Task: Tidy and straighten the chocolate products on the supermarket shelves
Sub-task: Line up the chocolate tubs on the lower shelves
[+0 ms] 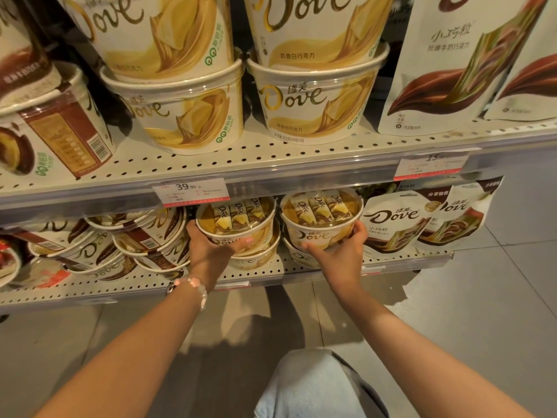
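Observation:
On the lower shelf [259, 274] stand two short stacks of cream-and-gold Dove chocolate tubs. My left hand [208, 248] grips the top tub of the left stack [236, 217] from below and the side, thumb on its front. My right hand [339, 250] grips the top tub of the right stack [321, 214] the same way. Both tubs have clear lids showing wrapped bars and sit slightly tilted toward me on the tubs beneath them [256, 257].
Left of the stacks lie several brown-and-white Dove tubs [126, 245] in a loose heap. Dove pouches [394, 224] stand to the right. The upper shelf [271, 164] carries stacked white-chocolate tubs [187, 113] and large pouches [446, 64]. A price tag [191, 191] hangs just above my left hand.

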The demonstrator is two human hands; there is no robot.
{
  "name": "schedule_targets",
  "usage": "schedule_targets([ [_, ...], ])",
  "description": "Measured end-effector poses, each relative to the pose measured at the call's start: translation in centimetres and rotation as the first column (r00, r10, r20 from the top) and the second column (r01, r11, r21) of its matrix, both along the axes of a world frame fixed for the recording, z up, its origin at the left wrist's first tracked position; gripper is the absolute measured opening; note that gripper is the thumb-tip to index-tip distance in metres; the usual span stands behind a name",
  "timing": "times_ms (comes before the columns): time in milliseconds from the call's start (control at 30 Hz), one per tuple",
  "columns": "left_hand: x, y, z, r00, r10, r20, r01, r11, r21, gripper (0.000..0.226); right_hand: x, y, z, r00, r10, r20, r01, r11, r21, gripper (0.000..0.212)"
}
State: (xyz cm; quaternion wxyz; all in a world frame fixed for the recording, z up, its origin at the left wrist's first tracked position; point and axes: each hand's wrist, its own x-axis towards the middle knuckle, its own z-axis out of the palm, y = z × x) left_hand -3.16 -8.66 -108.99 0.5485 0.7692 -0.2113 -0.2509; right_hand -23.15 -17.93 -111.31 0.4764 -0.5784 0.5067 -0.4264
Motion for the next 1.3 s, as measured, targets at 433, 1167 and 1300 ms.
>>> schedule_targets([
  [433, -0.6, -0.9, -1.4, 0.972, -0.036, -0.232, -0.013, 0.978, -0.209, 0.097, -0.1, -0.3, 0.3, 0.989, -0.013, -0.147, -0.003, 0.994, -0.106, 0.118],
  [1167, 0.9, -0.3, -1.3, 0.963, -0.261, -0.073, 0.246, 0.955, -0.164, 0.095, 0.6, -0.5, -0.2, 0.991, -0.074, -0.108, 0.059, 0.989, -0.138, 0.116],
  [1300, 1.0, -0.3, -1.5, 0.966, -0.254, -0.039, 0.244, 0.955, -0.171, 0.096, 0.9, 0.2, -0.8, 0.993, -0.095, -0.07, 0.083, 0.984, -0.158, 0.12],
])
